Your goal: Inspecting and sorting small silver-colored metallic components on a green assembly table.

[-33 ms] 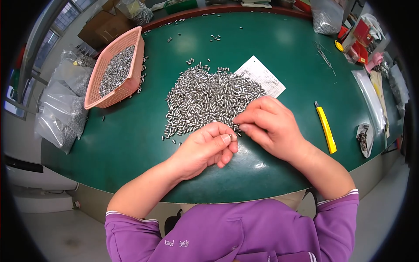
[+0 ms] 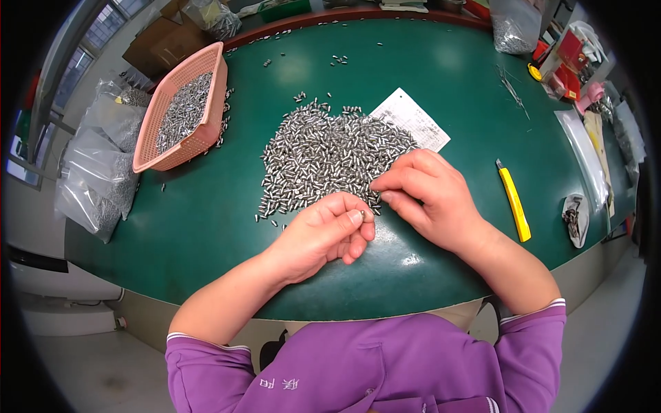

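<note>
A broad heap of small shiny metal pins (image 2: 323,155) lies on the green tabletop (image 2: 441,289) in front of me. My left hand (image 2: 320,230) is closed at the heap's near edge, thumb pressed against the forefinger on one small metal pin (image 2: 363,215), of which only the end shows. Just right of it, my right hand (image 2: 434,199) reaches the heap's near right edge, palm down. Its thumb and forefinger come together beside the pins, and whatever is between their tips is too small to make out.
A pink plastic basket (image 2: 217,96) of similar pins stands at the left, beside clear bags (image 2: 96,186) of metal parts. A printed sheet (image 2: 411,118) lies partly under the heap. At the right are a yellow utility knife (image 2: 514,203) and a small white pouch (image 2: 575,220).
My right hand has shifted very slightly to the right, away from my left hand. The left hand keeps its pinch in the same place.
</note>
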Tool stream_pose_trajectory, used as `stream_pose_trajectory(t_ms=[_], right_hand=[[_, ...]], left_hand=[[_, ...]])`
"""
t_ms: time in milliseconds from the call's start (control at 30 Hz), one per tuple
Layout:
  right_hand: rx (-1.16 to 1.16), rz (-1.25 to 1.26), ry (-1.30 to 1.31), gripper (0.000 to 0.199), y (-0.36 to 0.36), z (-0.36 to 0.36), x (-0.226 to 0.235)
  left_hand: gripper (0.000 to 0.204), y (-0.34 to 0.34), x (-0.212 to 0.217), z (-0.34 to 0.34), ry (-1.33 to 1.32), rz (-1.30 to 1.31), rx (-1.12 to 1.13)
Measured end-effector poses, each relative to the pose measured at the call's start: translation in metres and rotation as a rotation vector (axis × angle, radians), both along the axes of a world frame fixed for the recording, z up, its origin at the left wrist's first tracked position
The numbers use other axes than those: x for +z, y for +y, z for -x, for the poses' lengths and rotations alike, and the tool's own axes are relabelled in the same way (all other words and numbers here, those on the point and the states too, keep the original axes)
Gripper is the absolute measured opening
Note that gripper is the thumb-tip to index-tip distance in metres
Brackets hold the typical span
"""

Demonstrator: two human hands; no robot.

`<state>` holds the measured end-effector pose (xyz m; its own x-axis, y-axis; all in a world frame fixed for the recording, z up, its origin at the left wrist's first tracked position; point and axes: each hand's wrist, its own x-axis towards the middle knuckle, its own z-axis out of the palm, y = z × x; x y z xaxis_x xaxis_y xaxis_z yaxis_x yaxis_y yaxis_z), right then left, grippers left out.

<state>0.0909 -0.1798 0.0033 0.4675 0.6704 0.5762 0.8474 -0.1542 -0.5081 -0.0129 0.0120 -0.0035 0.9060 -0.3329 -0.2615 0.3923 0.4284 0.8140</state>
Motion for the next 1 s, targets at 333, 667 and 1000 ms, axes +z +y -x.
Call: stream_pose_trajectory(t_ms=[333, 667, 1000], right_hand=[[0.004, 0.160, -0.080, 0.014, -0.005, -0.002, -0.003], [-0.035, 0.261, -0.009, 0.011, -0.006, 0.003, -0.004], [0.114, 0.007, 0.324, 0.012, 0.000, 0.009, 0.002]], left_hand=[[0.029, 0.007, -0.004, -0.001, -0.018, 0.147, 0.061], [0.022, 0.005, 0.001, -0.002, 0.018, 0.109, 0.113], [0.020, -0.003, 0.008, 0.001, 0.064, -0.089, 0.052]])
